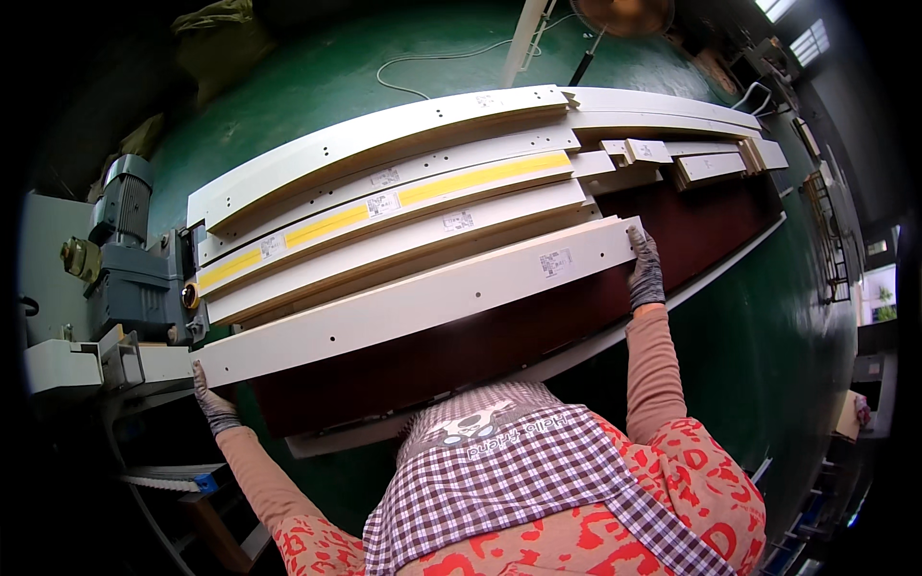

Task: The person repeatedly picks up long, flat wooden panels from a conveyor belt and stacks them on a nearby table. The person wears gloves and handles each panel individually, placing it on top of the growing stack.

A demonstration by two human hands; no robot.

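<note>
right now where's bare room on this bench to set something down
Bare dark-red bench top shows right of the right hand, below the short white pieces. A second strip lies along the near edge under the front panel, which the left hand holds. The stacked white panels crowd the middle and left.

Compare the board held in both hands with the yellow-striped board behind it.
The held board has a plain pale face, gripped at its ends by the left hand and right hand. The yellow-striped board lies farther off, untouched. Both are long, pale and bear small labels.
</note>
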